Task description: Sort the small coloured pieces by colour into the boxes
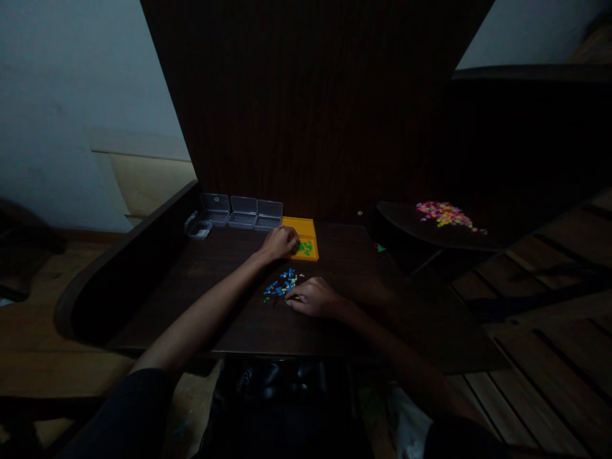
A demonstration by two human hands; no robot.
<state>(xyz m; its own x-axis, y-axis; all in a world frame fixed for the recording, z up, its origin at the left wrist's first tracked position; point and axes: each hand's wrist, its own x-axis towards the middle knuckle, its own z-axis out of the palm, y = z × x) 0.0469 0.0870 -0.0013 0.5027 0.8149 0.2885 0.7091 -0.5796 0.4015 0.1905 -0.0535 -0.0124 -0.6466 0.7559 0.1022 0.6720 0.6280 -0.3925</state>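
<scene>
My left hand (281,243) is over the left side of a yellow-orange tray (300,225), its fingers curled together. Small green pieces (306,247) lie in the tray beside those fingertips. Closer to me, my right hand (313,297) rests at the right edge of a loose pile of small blue pieces (282,284), which has a few pale, yellow and green ones mixed in. The right fingers are bent down at the pile, thumb near the index finger. Whatever either hand pinches is too small and dark to make out.
Clear plastic boxes (243,220) with raised lids line the back left of the dark wooden table (191,306). A heap of pink and yellow pieces (444,215) lies on a raised surface at right. A dark upright panel (315,108) closes off the back.
</scene>
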